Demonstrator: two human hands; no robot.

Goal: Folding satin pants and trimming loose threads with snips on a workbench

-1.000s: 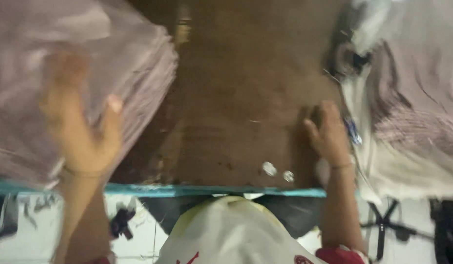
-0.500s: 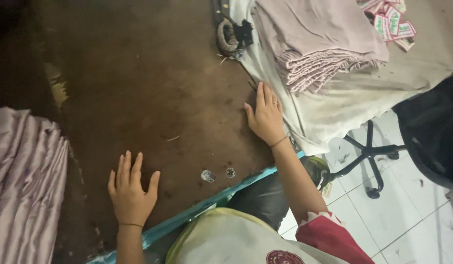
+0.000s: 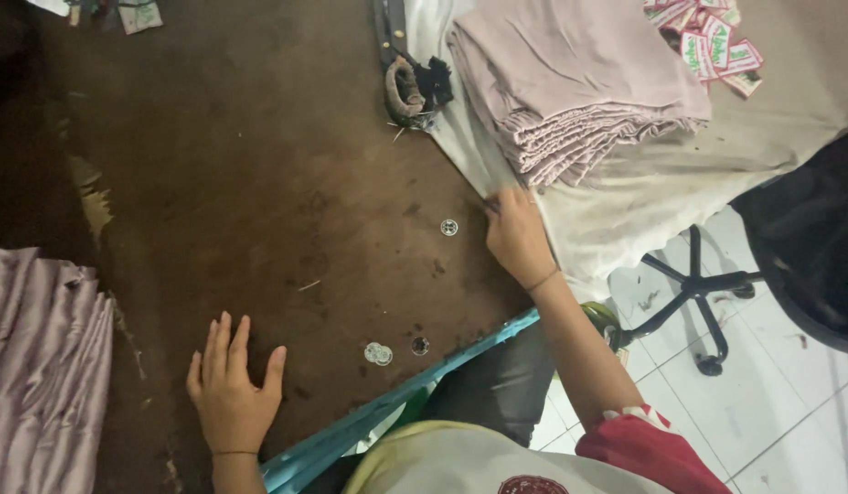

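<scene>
My left hand [image 3: 230, 389] lies flat on the worn brown table [image 3: 259, 183], fingers apart, holding nothing. My right hand [image 3: 515, 233] rests at the edge of a cream cloth [image 3: 643, 192] that covers the table's right side, fingers curled against the cloth's edge; a firm grip cannot be made out. A small round metal piece [image 3: 449, 227] lies just left of that hand. Three more small round pieces [image 3: 380, 353] sit near the table's front edge, to the right of my left hand. A stack of folded pale pink fabric [image 3: 579, 82] lies on the cream cloth beyond my right hand.
Another pile of pink fabric [image 3: 40, 366] lies at the left edge. Dark scissors [image 3: 410, 82] rest at the top centre. Small printed labels [image 3: 712, 46] are scattered at the top right. A black swivel chair [image 3: 789, 265] stands on the white tiled floor to the right.
The view has swung right. My right hand has moved from the bare table to the cream cloth's edge. My left hand stays flat on the table.
</scene>
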